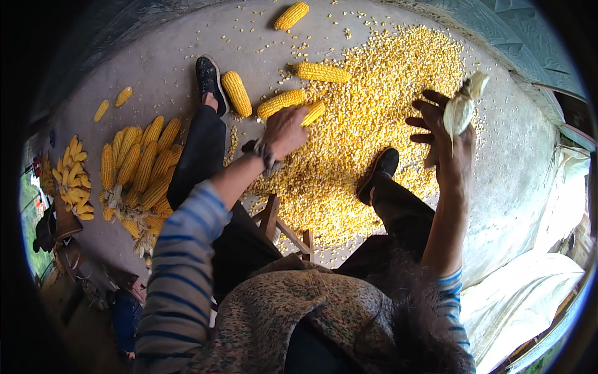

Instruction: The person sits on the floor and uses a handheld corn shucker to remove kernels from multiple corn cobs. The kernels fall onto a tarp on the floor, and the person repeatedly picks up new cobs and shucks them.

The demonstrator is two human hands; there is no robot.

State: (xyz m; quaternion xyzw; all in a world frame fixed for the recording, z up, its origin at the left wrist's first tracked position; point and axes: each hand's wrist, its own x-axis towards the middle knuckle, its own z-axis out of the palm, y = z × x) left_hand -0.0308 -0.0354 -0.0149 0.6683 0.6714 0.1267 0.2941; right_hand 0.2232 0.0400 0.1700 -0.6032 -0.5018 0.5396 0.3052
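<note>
My left hand [286, 132] is over the near edge of the kernel pile, its fingers curled around a short yellow ear of corn [314, 113] that shows past the knuckles. Just behind it lies another ear of corn [281, 103]. Off to the right, my right hand [446, 133] is raised above the pile with fingers spread. A pale piece of corn husk [459, 115] overlaps its thumb side; whether the hand grips the husk is unclear. Loose shelled kernels [373, 117] cover the concrete floor between my feet.
Three more ears lie beyond my hands, among them one beside my left shoe [210, 79]. A heap of ears with husks [140, 168] is at left, with a smaller heap [73, 177] past it. A wooden stool frame [270, 216] stands between my legs. White sheeting [518, 299] hangs at right.
</note>
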